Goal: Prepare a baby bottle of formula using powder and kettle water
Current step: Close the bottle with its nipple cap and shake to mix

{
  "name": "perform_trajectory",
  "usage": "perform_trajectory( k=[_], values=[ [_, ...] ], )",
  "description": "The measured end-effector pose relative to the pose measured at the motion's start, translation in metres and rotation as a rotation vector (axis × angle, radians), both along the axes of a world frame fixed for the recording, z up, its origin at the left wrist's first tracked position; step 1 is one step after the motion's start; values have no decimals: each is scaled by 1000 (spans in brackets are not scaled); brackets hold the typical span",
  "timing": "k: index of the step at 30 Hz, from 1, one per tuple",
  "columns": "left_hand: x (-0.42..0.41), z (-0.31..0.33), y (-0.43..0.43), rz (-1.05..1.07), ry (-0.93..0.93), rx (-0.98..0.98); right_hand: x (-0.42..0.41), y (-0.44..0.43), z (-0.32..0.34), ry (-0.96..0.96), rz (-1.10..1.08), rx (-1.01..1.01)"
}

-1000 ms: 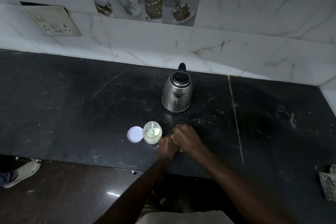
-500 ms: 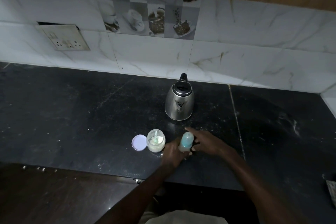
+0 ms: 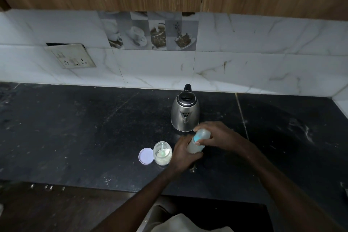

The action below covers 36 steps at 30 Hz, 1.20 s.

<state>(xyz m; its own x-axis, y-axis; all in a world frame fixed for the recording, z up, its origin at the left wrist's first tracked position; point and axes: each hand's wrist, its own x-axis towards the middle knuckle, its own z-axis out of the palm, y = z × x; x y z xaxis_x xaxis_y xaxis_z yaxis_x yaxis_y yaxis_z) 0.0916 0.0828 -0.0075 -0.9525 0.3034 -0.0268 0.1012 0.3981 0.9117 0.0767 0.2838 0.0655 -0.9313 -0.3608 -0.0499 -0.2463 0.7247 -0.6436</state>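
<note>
So, baby bottle [image 3: 197,142] was tilted between both hands above the worktop [image 3: 75,128]: left hand [image 3: 183,153] wrapped its body, right hand [image 3: 219,135] gripped the blue-collared top. Kettle [image 3: 185,114] just behind; open powder jar [image 3: 162,153] beside my left.

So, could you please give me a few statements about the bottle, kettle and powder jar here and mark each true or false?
1. Both hands hold the baby bottle. True: left hand on the body, right hand at the cap.
2. The kettle stands behind the bottle. True.
3. The powder jar is closed. False: it is open, and its lid lies beside it on the counter.
4. The kettle is being poured. False: it stands upright, untouched.
</note>
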Motion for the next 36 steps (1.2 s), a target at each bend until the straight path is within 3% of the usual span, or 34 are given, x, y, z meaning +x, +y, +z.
perform_trajectory(
  k=[4,7,10,13,16,18,20,22,24,27,29,31,33,36],
  values=[
    [-3,6,5,5,62,28,5,-15,-3,221,-20,139],
    [-4,6,5,9,191,-20,13,-30,-7,417,-194,200],
    [-5,-1,-1,-12,247,-71,13,-47,-4,228,-474,428],
    [-10,0,-9,-22,184,-59,13,-36,4,95,-241,386],
    [-20,11,-14,-58,96,-25,9,-26,20,163,64,324],
    [-25,16,-14,-87,83,-18,7,-24,21,308,112,350],
    [-24,19,-11,-82,88,-3,8,-34,19,429,-25,340],
    [-21,19,-7,-51,134,7,5,-51,23,320,-354,378],
    [-18,17,-5,-34,149,7,-2,-63,35,-36,-562,445],
    [-19,11,-10,-32,96,15,-13,-50,51,-396,-431,177],
    [-25,10,-16,-40,59,22,-14,-39,62,-381,-178,139],
    [-31,13,-20,-59,46,24,-14,-32,65,-179,31,227],
    [-34,16,-21,-69,55,34,-12,-28,67,-68,51,182],
    [-32,19,-17,-45,104,39,-8,-28,67,-139,-62,27]
  ],
)
